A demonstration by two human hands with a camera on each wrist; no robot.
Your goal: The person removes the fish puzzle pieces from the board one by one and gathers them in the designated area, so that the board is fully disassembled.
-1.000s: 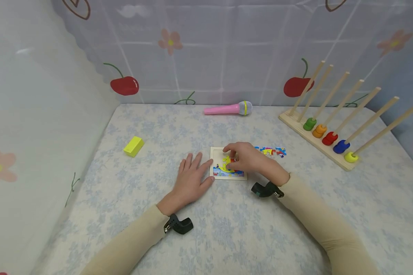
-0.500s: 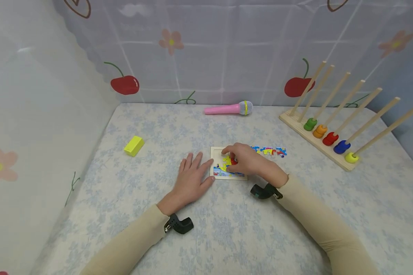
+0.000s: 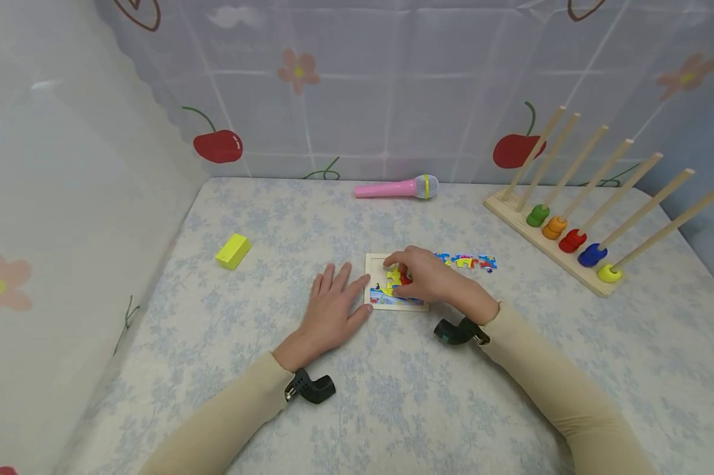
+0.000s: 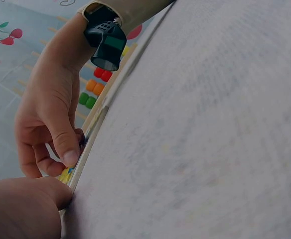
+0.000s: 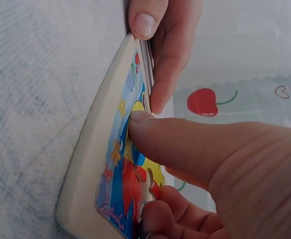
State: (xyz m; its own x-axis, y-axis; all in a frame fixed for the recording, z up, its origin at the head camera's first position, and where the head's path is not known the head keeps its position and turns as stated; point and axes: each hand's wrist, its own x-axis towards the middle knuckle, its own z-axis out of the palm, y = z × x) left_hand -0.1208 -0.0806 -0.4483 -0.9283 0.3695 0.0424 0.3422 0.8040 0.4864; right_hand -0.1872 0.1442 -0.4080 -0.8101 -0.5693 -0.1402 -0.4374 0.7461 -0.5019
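Note:
A small wooden-framed jigsaw puzzle [image 3: 367,264] lies on the table, its lower part filled with colourful pieces and bare wood showing at upper left. My left hand [image 3: 330,313] lies flat with fingers spread, thumb and index finger touching the frame's left edge. Over the puzzle's right side is my right hand [image 3: 431,276]. Its thumb [image 5: 148,130] presses on the picture, while the curled fingers are at a red-and-yellow puzzle piece [image 5: 154,187] that sits slightly raised. The hand hides part of the picture in the head view.
Loose puzzle pieces [image 3: 466,262] lie in a row right of the frame. Behind are a pink toy microphone [image 3: 395,189] and, at right, a wooden peg stand [image 3: 553,244] with coloured beads. A yellow block [image 3: 233,251] sits at left.
Both hands stay nearly where they were. The right fingers make only slight movements over the puzzle, and the head view shifts a little.

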